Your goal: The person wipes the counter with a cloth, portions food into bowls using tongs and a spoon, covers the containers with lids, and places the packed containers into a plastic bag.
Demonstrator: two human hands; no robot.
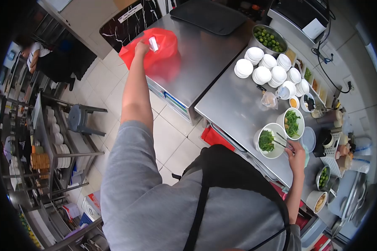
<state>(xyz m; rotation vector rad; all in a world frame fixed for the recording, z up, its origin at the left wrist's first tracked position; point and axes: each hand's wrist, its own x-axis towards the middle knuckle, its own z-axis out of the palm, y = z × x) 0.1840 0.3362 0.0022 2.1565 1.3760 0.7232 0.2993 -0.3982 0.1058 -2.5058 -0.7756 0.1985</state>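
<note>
Here my left grip (142, 48) clutches the red bag (165, 63), my right grip (296, 157) pinching chopsticks (282, 144), apparently slanted to reach greens (265, 140).

No wording, brand or number can be read with certainty. A white strip with dark lettering (130, 14) is on a black, white-veined panel (117, 34), its words too small to tell; any print on the small white label (153, 44) on the red plastic bag (165, 60) is illegible.

Left arm (137, 98) outstretched, left hand (142, 49) gripping; right forearm (296, 188) reaching forward, right hand (296, 156) pinching.
</note>
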